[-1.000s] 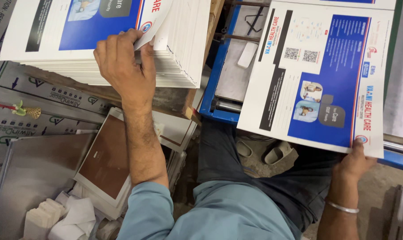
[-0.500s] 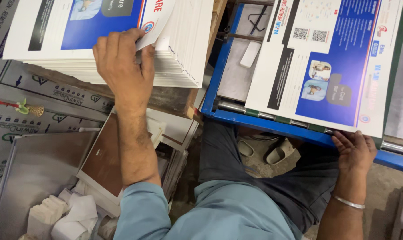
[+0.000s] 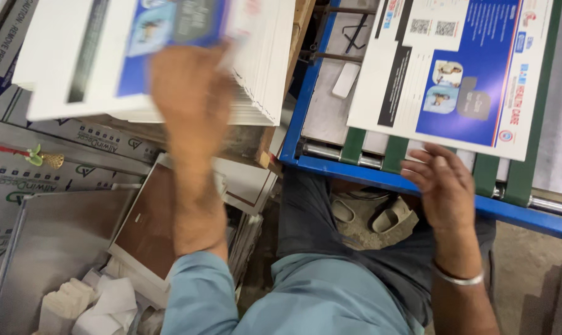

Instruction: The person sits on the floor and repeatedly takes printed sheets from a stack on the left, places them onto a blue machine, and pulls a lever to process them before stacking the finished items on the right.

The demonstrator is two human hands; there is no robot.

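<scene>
Head view: nearest us, our right hand (image 3: pixel 442 186) hovers open, fingers spread, just below the printed blue-and-white sheet (image 3: pixel 458 68) that lies on the green belts of the blue-framed machine (image 3: pixel 330 164). Farther left, our left hand (image 3: pixel 191 93) is motion-blurred on the stack of printed sheets (image 3: pixel 262 68); we cannot tell its grip. A grey sandal (image 3: pixel 389 217) sits beneath.

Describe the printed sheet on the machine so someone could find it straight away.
Start at the blue-framed machine on the right with green belts. The printed sheet lies alone on it, just above the right hand. Unlike the thick stack under the blurred left hand, it is a single sheet.
</scene>
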